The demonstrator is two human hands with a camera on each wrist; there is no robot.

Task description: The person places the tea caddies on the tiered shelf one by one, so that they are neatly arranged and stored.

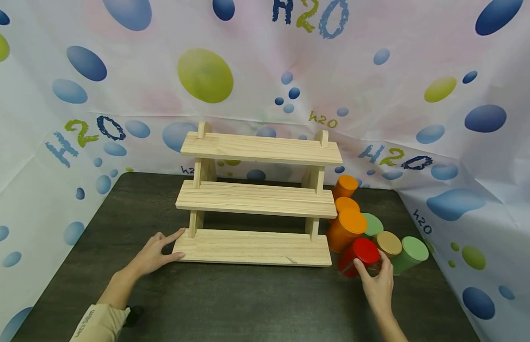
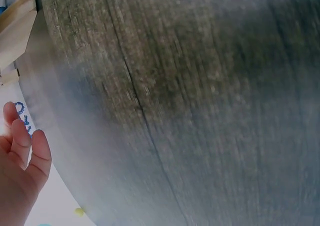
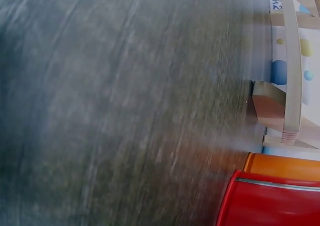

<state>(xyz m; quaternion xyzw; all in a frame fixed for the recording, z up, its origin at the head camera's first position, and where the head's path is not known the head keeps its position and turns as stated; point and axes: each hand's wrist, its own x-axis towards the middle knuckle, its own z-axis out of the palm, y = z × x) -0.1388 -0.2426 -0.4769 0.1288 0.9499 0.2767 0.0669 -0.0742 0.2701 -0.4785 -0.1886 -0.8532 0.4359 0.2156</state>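
A three-tier wooden display shelf stands on the dark table. My left hand touches the left end of its bottom board, index finger and thumb extended at the corner; in the left wrist view the other fingers of this hand are loosely bent. Beside the shelf's right end, my right hand grips a red lidded can between thumb and fingers. That red can also shows low in the right wrist view, where the hand itself is out of sight.
Several orange cans line the shelf's right side. A tan-lidded can, a green can and another green can crowd around the red one. A patterned cloth hangs behind the dark table and along its sides.
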